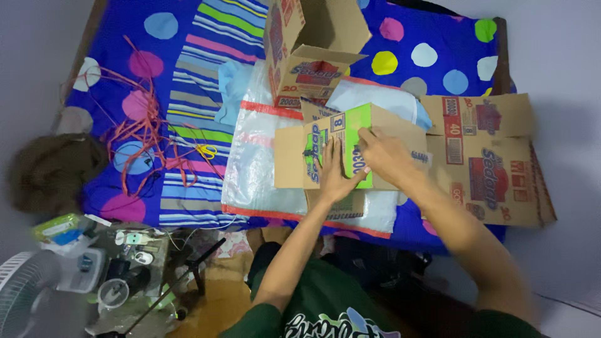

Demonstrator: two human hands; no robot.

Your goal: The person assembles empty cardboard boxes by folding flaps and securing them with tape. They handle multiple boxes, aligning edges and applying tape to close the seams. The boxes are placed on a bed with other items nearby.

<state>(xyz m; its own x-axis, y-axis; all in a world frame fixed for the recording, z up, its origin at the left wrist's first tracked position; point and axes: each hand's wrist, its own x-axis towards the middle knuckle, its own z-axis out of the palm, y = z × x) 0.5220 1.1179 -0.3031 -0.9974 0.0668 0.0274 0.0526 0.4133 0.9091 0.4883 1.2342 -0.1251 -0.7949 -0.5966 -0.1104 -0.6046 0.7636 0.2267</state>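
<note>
My left hand (333,170) flat, fingers spread, pressing on green-faced brown cardboard box (350,150); not clenched. My right hand (383,153) on same box, fingertips curled over green panel's right edge, gripping it. Box lies on clear woven plastic sack with red edging (256,169). Behind box: open printed cardboard carton (310,53), standing upright. Right of box: flattened cardboard carton (491,159). Left of box: yellow-handled scissors (206,151) and tangled orange plastic string (147,128) on polka-dot blue bedsheet (438,37).

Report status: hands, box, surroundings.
Left hand flat on the flattened cardboard box. Right hand gripping its green panel. Woven plastic sack underneath; open carton behind.
</note>
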